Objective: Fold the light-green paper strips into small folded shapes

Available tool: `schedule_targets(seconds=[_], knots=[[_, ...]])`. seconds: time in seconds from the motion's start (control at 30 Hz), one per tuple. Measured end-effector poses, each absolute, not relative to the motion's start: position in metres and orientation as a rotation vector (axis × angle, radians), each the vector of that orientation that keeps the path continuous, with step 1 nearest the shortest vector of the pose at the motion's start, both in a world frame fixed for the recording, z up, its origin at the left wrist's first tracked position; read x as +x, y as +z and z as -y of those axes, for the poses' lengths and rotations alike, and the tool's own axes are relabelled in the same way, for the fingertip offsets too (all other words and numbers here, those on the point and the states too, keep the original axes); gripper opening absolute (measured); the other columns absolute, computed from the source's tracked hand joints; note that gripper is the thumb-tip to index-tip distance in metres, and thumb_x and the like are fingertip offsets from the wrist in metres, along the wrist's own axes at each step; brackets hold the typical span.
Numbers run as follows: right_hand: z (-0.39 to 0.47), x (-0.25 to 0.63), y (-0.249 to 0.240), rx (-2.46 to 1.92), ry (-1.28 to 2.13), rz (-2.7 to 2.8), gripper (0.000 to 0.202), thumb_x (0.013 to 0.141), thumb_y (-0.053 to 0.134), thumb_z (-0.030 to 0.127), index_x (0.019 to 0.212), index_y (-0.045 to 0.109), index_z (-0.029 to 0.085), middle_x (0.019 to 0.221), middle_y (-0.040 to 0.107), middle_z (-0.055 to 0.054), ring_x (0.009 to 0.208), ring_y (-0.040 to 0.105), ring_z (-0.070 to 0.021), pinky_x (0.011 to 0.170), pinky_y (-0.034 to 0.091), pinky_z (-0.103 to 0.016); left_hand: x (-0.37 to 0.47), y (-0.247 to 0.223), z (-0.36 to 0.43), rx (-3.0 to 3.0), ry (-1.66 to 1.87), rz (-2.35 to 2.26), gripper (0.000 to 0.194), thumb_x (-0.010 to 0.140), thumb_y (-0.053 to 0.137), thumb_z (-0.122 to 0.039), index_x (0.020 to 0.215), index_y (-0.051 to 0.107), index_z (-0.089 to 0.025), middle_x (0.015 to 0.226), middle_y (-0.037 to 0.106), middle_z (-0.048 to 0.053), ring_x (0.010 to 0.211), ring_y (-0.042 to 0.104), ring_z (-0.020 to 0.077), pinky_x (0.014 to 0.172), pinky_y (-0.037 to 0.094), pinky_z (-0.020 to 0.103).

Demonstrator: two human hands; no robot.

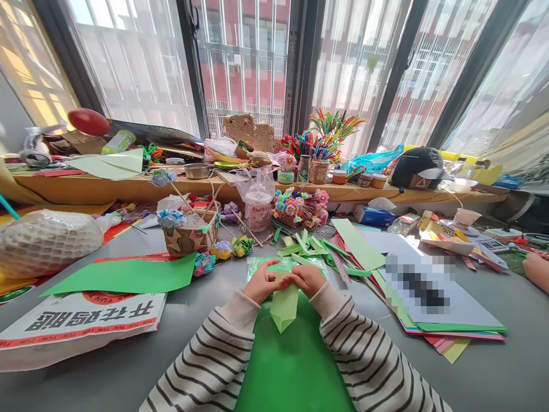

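In the middle of the head view, a light green folded paper strip (285, 303) with a pointed near end is held between both hands. My left hand (265, 281) pinches its left side, the thumb reaching across toward the middle. My right hand (307, 279) is closed on the right edge, its fingertips meeting the left thumb. Beneath the strip lies a darker green sheet (295, 366), running toward me. Just beyond the right hand is a heap of cut green paper strips (313, 245).
To the right lies a stack of coloured paper (450, 286); a person's hand (536, 272) shows at the right edge. On the left are a green sheet (124, 274), a printed bag (90, 326) and a woven basket (184, 237). A lidded cup (258, 210) stands behind.
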State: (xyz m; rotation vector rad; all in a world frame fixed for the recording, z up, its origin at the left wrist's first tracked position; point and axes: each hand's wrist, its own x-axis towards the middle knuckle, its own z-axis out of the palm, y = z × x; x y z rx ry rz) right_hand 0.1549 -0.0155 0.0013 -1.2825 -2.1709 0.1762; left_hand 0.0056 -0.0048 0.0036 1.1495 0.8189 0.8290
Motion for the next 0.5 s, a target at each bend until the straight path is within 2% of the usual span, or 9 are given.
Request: schedule_targets(seconds=[0.13, 0.23, 0.5], knots=[[0.0168, 0.1622, 0.0069, -1.331, 0.282, 1.976, 0.051, 0.074, 0.023, 0.055, 0.04, 0.031, 0.018, 0.039, 0.032, 0.003, 0.038, 0.03, -0.0079, 0.039, 0.022, -0.021, 0.0029, 0.0089, 0.0061, 1.111, 0.842, -0.842, 0.075, 0.043, 0.071, -0.024, 0.105, 0.03, -0.014, 0.057, 0.059, -0.001, 0.05, 0.056, 0.0135, 0.051, 0.042, 0.025], [0.0184, 0.1642, 0.008, -1.339, 0.434, 1.868, 0.05, 0.076, 0.021, 0.053, 0.043, 0.037, 0.018, 0.039, 0.035, 0.003, 0.038, 0.034, -0.008, 0.04, 0.025, -0.02, 0.0041, 0.01, 0.0076, 1.135, 0.865, -0.834, 0.076, 0.043, 0.072, -0.024, 0.105, 0.029, -0.013, 0.058, 0.06, -0.001, 0.052, 0.056, 0.0133, 0.052, 0.043, 0.025], [0.0181, 0.1589, 0.003, -1.195, 0.719, 1.981, 0.049, 0.066, 0.037, 0.057, 0.039, 0.032, 0.018, 0.036, 0.03, 0.005, 0.037, 0.027, -0.0063, 0.037, 0.02, -0.02, 0.0035, 0.0098, 0.0057, 1.156, 0.898, -0.844, 0.073, 0.044, 0.071, -0.026, 0.103, 0.031, -0.015, 0.06, 0.059, -0.002, 0.054, 0.057, 0.014, 0.054, 0.043, 0.025]])
